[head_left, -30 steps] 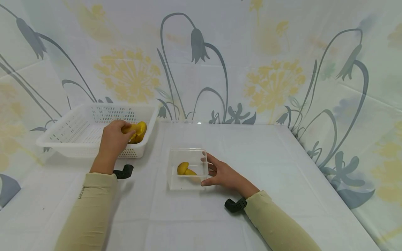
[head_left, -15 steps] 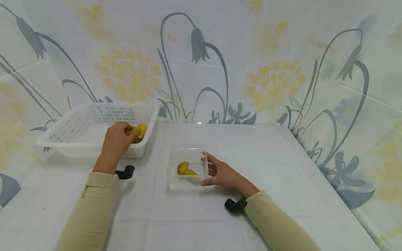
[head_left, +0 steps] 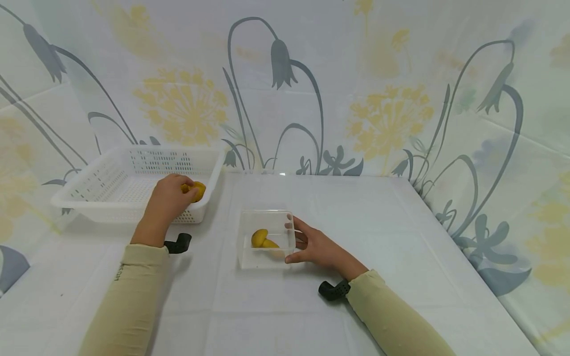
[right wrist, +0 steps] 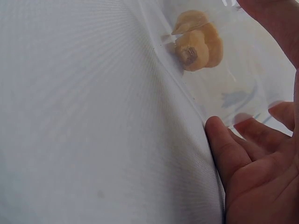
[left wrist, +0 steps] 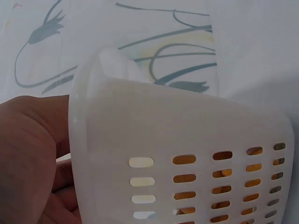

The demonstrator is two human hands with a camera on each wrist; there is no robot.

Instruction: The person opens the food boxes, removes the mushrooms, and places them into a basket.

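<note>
In the head view my left hand (head_left: 166, 202) reaches over the near right corner of a white perforated basket (head_left: 129, 212). Its thumb and fingers pinch a yellow mushroom (head_left: 198, 192), partly covered by the hand. The left wrist view shows the basket wall (left wrist: 187, 121) in front, with yellow-orange showing through its slots. At the centre of the table is a small clear plastic box (head_left: 249, 259) holding one yellow mushroom (head_left: 260, 239) on its side. My right hand (head_left: 320, 249) rests against the box's right wall, thumb towards the front and fingers spread behind.
A white cloth covers the table (head_left: 267, 316). Behind and to the sides hangs a flower-printed curtain (head_left: 329, 118). Black wrist mounts (head_left: 178, 244) stick out beside both cuffs.
My left hand has lowered slightly and shifted a little right, and the mushroom in it has sunk deeper into the basket corner. The right hand and clear box have stayed still.
</note>
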